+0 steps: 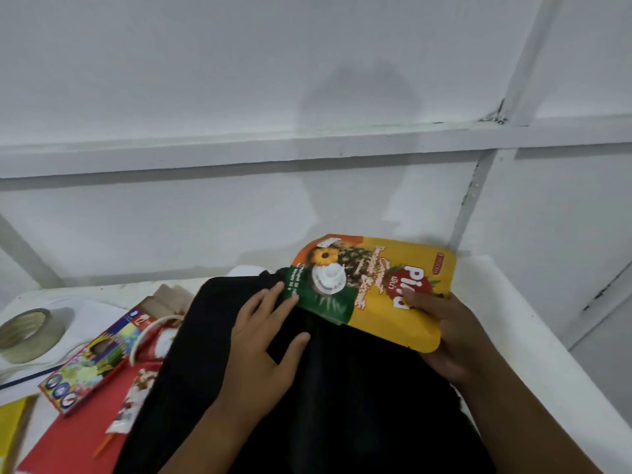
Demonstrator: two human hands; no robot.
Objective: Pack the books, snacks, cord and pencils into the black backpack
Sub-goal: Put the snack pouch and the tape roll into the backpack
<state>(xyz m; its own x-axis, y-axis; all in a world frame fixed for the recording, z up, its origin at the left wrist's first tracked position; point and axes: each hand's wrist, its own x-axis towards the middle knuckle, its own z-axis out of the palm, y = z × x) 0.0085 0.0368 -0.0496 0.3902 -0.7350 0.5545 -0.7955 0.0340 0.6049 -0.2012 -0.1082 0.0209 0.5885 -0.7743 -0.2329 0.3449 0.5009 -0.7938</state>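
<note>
Right hand (pixel 441 333) grasping one yellow snack pouch (pixel 376 289) by its near right end, thumb on the printed face, fingers curled beneath, pouch held tilted above the far part of the black backpack (pixel 307 388). Left hand (pixel 263 340) released, fingers spread and nearly straight, palm resting on the backpack's black fabric, fingertips touching the pouch's green near-left corner. One backpack only, lying across the white bench (pixel 533 343), filling the middle and near part of the view; cannot tell whether its opening is unzipped, nor what lies inside, the fabric too dark to read. To the left of the backpack, one box of coloured pencils (pixel 89 364), flap end open toward the far side, lying partly on a red book (pixel 75 446). One white cord (pixel 147 333) looping up beside the backpack's left edge, over a red and white snack packet (pixel 164 340). One more slim snack packet (pixel 133 398) lying on the red book, just beside the backpack. One yellow book (pixel 12 429) at the near left edge, only partly in view. One roll of tape (pixel 27 333) standing on the far left of the bench, well apart from the backpack. White panelled wall (pixel 239 80) behind the bench.
</note>
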